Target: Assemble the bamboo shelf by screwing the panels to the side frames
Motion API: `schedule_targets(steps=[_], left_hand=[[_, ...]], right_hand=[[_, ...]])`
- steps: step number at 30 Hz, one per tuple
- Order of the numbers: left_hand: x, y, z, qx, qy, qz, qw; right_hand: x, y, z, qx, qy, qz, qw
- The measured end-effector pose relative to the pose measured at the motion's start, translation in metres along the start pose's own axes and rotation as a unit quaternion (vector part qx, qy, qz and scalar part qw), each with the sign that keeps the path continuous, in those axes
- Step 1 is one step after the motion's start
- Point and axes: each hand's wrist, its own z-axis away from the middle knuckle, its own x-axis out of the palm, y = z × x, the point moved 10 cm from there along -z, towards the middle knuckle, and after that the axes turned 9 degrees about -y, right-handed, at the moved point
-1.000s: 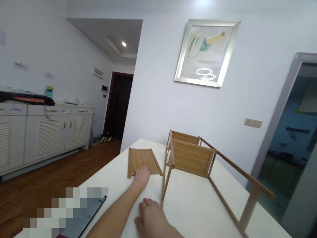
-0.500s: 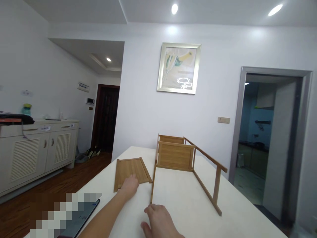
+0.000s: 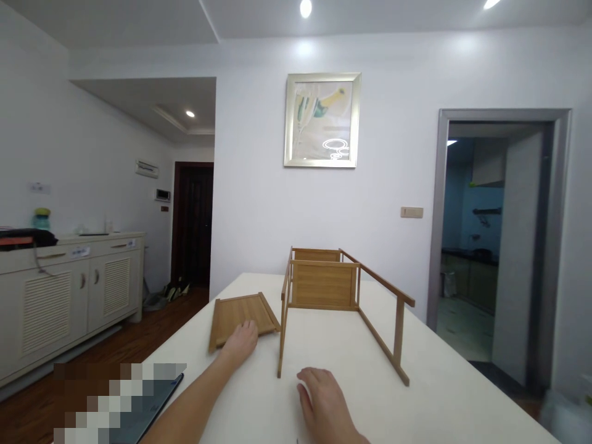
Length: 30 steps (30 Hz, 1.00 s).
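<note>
My left hand (image 3: 241, 341) lies flat on the near edge of a loose bamboo shelf panel (image 3: 240, 310) that rests on the white table (image 3: 439, 394). Right of the panel a bamboo rack frame (image 3: 324, 283) lies on its side, its long rails running toward me. My right hand (image 3: 324, 398) rests palm down on the tabletop just in front of the frame's near end, fingers stretched out and holding nothing.
A dark tablet (image 3: 148, 413) lies at the table's near left edge. A white sideboard (image 3: 69, 283) stands along the left wall beside a dark door (image 3: 192, 222). A framed picture (image 3: 322, 119) hangs ahead, and a doorway (image 3: 490, 240) opens on the right.
The view has swung up and to the right, showing more wall and the doorway. My right hand has slid right along the table. My left hand stays on the panel.
</note>
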Motion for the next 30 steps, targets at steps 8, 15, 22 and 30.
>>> schedule_targets(steps=[8, 15, 22, 30], left_hand=[[-0.027, 0.009, 0.015, -0.022, 0.026, -0.02, 0.999], [-0.068, -0.015, 0.024, -0.08, 0.064, -0.028, 0.994], [-0.148, -0.065, 0.037, -0.179, 0.152, -0.026, 0.972], [-0.248, -0.088, 0.158, -0.218, 0.464, 0.195, 0.836]], right_hand=[[-0.003, -0.01, 0.001, -0.02, 0.011, 0.002, 1.0], [-0.007, -0.002, 0.001, -0.009, 0.015, 0.001, 1.0], [-0.017, -0.003, 0.002, -0.023, 0.063, -0.012, 0.998], [-0.043, 0.002, -0.002, -0.04, 0.144, -0.036, 0.988]])
